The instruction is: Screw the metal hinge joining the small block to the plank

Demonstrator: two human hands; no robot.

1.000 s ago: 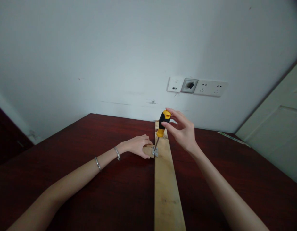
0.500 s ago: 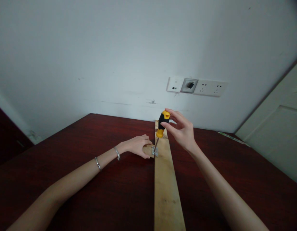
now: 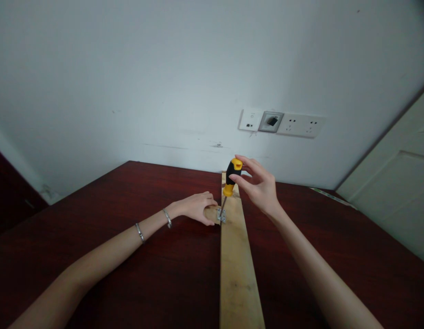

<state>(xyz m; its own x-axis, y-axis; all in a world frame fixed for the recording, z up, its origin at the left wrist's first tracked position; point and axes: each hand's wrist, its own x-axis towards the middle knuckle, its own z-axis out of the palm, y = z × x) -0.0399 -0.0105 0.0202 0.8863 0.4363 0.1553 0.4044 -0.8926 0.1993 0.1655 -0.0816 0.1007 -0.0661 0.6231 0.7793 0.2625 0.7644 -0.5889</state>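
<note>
My right hand (image 3: 258, 183) grips the black and yellow handle of a screwdriver (image 3: 233, 173). Its shaft slants down to a small silver hinge (image 3: 221, 215), where the tip meets the metal. The hinge lies across the joint between a long pale wooden board (image 3: 237, 265) and a short wooden piece (image 3: 212, 214) on its left. My left hand (image 3: 200, 208) holds that short piece between thumb and fingers, against the board's left edge. Two silver bracelets circle my left forearm.
The board lies lengthwise on a dark red table (image 3: 163, 265), its far end near the pale wall. Wall sockets (image 3: 299, 125) sit above the table's back edge. A white door (image 3: 400, 178) stands at the right, and a thin strip (image 3: 333, 197) lies at the back right.
</note>
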